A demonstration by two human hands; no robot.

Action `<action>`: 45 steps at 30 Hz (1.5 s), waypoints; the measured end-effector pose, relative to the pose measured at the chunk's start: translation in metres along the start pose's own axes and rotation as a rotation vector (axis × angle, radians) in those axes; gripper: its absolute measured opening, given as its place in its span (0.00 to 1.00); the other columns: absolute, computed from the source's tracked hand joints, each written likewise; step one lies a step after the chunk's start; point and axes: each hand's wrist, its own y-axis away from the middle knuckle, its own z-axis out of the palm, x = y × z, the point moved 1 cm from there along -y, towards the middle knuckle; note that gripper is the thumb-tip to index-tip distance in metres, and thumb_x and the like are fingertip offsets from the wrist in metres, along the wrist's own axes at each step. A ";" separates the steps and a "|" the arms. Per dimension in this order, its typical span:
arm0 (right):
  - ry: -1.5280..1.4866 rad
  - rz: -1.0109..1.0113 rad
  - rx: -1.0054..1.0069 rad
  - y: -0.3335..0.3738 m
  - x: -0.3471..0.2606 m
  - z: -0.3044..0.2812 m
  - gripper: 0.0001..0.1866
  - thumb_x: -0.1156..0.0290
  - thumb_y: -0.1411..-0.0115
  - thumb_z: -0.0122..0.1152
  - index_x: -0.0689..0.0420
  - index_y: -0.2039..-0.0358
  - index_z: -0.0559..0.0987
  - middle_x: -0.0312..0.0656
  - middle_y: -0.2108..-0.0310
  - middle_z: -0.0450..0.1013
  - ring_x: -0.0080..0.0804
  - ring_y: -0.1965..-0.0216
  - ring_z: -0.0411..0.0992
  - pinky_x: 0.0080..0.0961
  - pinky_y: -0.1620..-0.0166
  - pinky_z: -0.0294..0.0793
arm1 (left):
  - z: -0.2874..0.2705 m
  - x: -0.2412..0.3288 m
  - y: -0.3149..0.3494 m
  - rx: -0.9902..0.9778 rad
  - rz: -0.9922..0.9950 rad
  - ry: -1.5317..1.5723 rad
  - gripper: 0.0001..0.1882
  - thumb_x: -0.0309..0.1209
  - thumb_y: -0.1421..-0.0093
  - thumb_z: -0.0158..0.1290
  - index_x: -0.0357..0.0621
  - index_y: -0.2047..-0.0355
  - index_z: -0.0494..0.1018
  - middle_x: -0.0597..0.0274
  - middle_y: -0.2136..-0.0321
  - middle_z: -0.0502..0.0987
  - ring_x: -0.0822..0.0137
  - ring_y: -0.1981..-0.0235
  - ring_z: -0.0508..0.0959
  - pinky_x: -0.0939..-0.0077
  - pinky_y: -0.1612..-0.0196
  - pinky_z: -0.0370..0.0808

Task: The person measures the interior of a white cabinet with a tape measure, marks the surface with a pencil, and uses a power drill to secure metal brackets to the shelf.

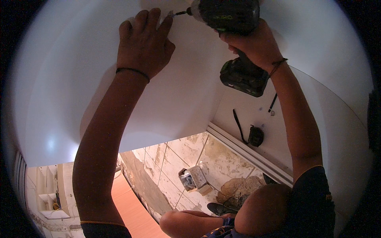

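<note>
My left hand (145,45) lies against the white panel (178,91) with its fingers apart. Beside its forefinger is a small clear piece (171,14), with the tip of a drill bit (181,13) meeting it. My right hand (256,45) is wrapped round the grip of a dark cordless drill (232,16), which points left along the panel. The drill's battery (244,77) hangs below the hand. Whether a screw sits at the bit's tip is too small to tell.
On a white board at the right lie a tape measure (256,135) with a strap, a dark pencil-like stick (272,103) and small bits. A ridged track (246,150) edges the board. Below, an open carton (193,178) stands on stained floor tiles, near an orange-toned board (133,206).
</note>
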 end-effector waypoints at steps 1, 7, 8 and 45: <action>0.013 -0.013 -0.005 0.000 0.000 0.000 0.14 0.59 0.52 0.66 0.58 0.73 0.79 0.37 0.81 0.76 0.24 0.79 0.75 0.22 0.71 0.77 | 0.000 0.000 0.000 -0.003 0.000 -0.003 0.28 0.40 0.52 0.51 0.57 0.47 0.66 0.61 0.49 0.66 0.58 0.47 0.63 0.54 0.51 0.59; -0.033 0.020 0.022 0.001 -0.007 0.000 0.14 0.59 0.52 0.66 0.56 0.71 0.80 0.36 0.79 0.76 0.22 0.79 0.75 0.22 0.72 0.76 | -0.001 0.000 -0.001 -0.020 -0.005 0.007 0.29 0.40 0.52 0.51 0.57 0.47 0.66 0.60 0.49 0.65 0.57 0.47 0.63 0.54 0.51 0.59; -0.032 0.013 0.014 0.001 -0.008 0.000 0.14 0.59 0.52 0.66 0.56 0.70 0.80 0.36 0.79 0.76 0.22 0.79 0.75 0.22 0.72 0.76 | -0.002 0.001 -0.001 -0.027 -0.009 0.014 0.29 0.40 0.52 0.51 0.57 0.47 0.66 0.60 0.49 0.65 0.57 0.47 0.63 0.54 0.51 0.59; -0.006 0.042 -0.005 0.001 0.000 0.006 0.15 0.60 0.53 0.64 0.52 0.65 0.79 0.36 0.75 0.76 0.25 0.75 0.76 0.24 0.69 0.79 | 0.003 -0.002 0.001 0.014 0.030 -0.019 0.28 0.38 0.52 0.52 0.55 0.47 0.67 0.62 0.51 0.65 0.62 0.50 0.64 0.57 0.54 0.60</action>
